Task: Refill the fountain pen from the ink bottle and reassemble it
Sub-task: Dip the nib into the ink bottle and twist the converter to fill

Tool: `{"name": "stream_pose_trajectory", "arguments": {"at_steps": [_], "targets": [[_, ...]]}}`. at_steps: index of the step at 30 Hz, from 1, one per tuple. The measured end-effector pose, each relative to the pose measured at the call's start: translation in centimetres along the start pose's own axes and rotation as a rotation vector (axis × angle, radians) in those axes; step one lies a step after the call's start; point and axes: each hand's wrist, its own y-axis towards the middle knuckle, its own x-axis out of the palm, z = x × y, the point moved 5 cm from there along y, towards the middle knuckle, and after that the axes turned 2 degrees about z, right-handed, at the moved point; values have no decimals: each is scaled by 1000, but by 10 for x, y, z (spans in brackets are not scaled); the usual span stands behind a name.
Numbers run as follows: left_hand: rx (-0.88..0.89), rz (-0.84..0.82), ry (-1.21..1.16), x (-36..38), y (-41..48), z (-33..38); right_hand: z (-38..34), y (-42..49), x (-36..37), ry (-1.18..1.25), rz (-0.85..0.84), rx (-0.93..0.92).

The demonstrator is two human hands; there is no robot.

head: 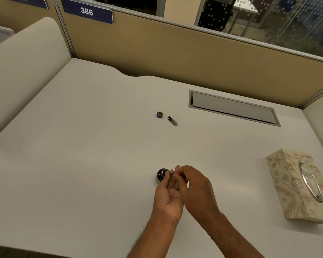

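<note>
- At 6 o'clock on the desk (82, 164), the left hand (168, 198) lies palm up and the right hand (196, 187) knuckles up. The fingertips of both pinch a small pen part (174, 173) with a red bit.
- The open ink bottle (161, 176) stands just beside the fingertips, at their 9 o'clock.
- A floral tissue box (302, 185) sits at 3 o'clock, well apart.
- Towards 12 o'clock lie the bottle cap (159, 114) and, near it, a dark pen piece (172, 120).
- A cable hatch (233, 108) sits at 1 o'clock.

A white desk (82, 146) sits against tan partitions (175, 58), glass panels (287, 19) behind them.
</note>
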Motion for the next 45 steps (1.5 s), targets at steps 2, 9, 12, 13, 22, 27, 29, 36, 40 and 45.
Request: {"name": "stream_pose_trajectory", "arguments": {"at_steps": [2, 9, 12, 13, 22, 27, 29, 36, 40, 45], "targets": [[3, 2, 26, -2, 2, 0, 0, 1, 0, -30, 21, -5], [-34, -10, 63, -4, 5, -1, 0, 3, 3, -96, 23, 11], [-27, -11, 60, -2, 4, -2, 2, 4, 4, -91, 20, 17], [-29, -11, 62, -2, 4, -2, 2, 4, 4, -87, 21, 20], [-37, -10, 67, -3, 7, -2, 3, 5, 4, -71, 34, 36], [-27, -6, 74, -1, 6, -1, 3, 5, 3, -71, 48, 24], [-28, -5, 66, -1, 5, -2, 3, 5, 3, -63, 46, 30], [-33, -16, 72, 5, -3, -4, 1, 4, 2, -54, 45, 20], [-34, -25, 82, 10, -8, -5, 1, 5, 0, -47, 51, 23], [-35, -33, 100, 9, -9, -6, 0, 3, -4, -37, 56, 24]]}}
